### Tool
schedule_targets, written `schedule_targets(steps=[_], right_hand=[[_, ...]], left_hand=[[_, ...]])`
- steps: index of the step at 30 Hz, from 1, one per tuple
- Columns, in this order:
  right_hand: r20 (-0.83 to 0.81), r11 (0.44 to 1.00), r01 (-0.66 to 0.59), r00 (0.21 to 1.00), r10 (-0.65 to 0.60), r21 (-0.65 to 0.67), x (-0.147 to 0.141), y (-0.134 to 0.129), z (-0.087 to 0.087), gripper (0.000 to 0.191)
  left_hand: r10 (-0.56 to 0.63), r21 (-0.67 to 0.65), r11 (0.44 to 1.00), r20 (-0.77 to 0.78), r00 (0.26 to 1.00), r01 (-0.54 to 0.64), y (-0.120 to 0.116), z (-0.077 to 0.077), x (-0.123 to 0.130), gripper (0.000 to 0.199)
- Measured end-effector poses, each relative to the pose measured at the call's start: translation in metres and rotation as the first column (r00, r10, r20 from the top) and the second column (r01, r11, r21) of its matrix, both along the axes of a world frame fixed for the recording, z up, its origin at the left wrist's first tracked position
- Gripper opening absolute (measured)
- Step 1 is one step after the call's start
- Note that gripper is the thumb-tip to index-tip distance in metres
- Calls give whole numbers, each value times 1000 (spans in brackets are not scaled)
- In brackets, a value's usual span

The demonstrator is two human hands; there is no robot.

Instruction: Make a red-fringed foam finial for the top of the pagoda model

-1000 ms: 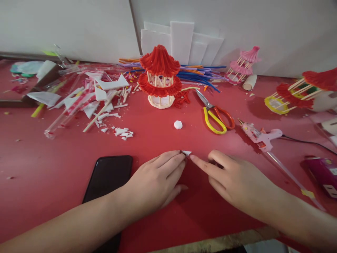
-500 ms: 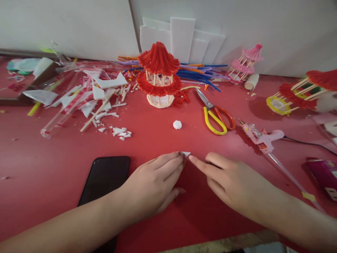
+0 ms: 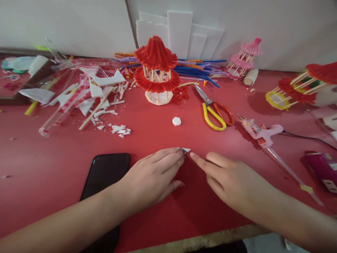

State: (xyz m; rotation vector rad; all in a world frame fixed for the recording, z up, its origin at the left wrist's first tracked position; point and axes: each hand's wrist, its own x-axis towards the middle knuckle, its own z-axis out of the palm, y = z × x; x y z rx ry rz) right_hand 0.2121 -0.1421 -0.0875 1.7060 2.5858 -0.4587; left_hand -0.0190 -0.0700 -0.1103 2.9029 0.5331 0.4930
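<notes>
Red tabletop (image 3: 150, 233) is spreading beneath a person's two bare hands. Nearest, a black phone (image 3: 107, 174) is lying left of the left fingers, partly hidden under the forearm. Left hand (image 3: 155, 172) is reaching forward palm down, its fingers extending close together over part of a white piece (image 3: 187, 149); whether they are grasping it or only pressing it is remaining hidden. That small piece is lying between the two hands' fingertips, one pointed corner showing. Right hand (image 3: 231, 175) is stretching its index finger out, the tip stopping just beside the piece, while the other fingers are curling under; whether they are holding anything cannot be told.

Well right of the right fingers, a purple box (image 3: 319, 168) is lying near the table's side. Beyond those fingers, also to the right, a pink glue gun (image 3: 259, 131) is trailing its cord. Ahead of the left fingers, white scraps (image 3: 119, 129) are scattering leftward. Straight beyond both sets of fingertips, a white disc (image 3: 176, 121) is sitting, with scissors (image 3: 210, 103) lying open to its right. Farther ahead, a red tower (image 3: 156, 83) is standing before colored stems (image 3: 198, 72). Farthest from the fingers, white boards (image 3: 179, 33) are leaning against a pale wall (image 3: 65, 24).
</notes>
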Motion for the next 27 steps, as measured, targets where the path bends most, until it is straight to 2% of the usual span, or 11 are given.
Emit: schedule_targets(steps=[10, 18, 27], right_hand=[[-68, 996, 65, 996, -61, 57, 8, -32, -2, 50], [-92, 957, 221, 974, -207, 189, 12, -22, -10, 48], [-55, 986, 125, 991, -120, 106, -2, -13, -1, 52]], left_hand=[[-16, -82, 997, -30, 999, 14, 2, -2, -1, 46], [20, -105, 994, -83, 996, -29, 1, 2, -5, 55], [-2, 28, 1000, -32, 999, 3, -1, 1, -4, 57]])
